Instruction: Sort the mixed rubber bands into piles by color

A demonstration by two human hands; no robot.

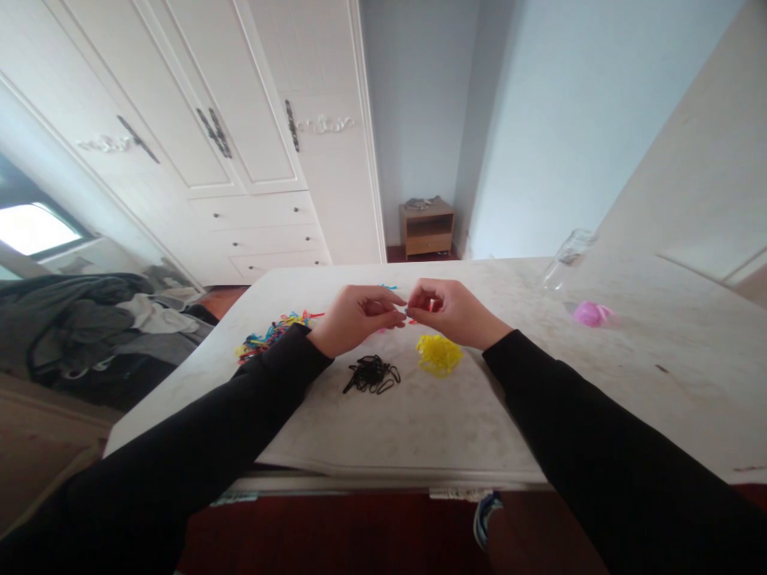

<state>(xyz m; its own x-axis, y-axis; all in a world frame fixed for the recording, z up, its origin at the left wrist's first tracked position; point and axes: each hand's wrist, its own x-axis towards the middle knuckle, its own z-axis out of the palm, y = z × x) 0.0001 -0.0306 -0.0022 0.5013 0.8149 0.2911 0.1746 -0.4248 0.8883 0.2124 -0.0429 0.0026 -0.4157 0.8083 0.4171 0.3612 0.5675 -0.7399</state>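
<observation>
My left hand [367,315] and my right hand [447,310] meet fingertip to fingertip just above the table, both closed in a pinch. A tiny dark thing [407,311] shows at the right fingertips, too small to name. What the left fingers hold, if anything, is hidden. Below my left hand lies a loose heap of black rubber bands [372,374]. A yellow heap of bands [439,354] sits under my right hand. Beside my left wrist is a pile of mixed-colour bands [272,337]. Bits of blue [389,287] and red show behind and under the hands.
The white table [479,431] carries a clear glass bottle [568,259] and a pink crumpled bag-like thing [590,314] on the right. Dark clothes [101,335] are heaped to the left. White wardrobes [240,96] and a small wooden nightstand [427,228] stand beyond.
</observation>
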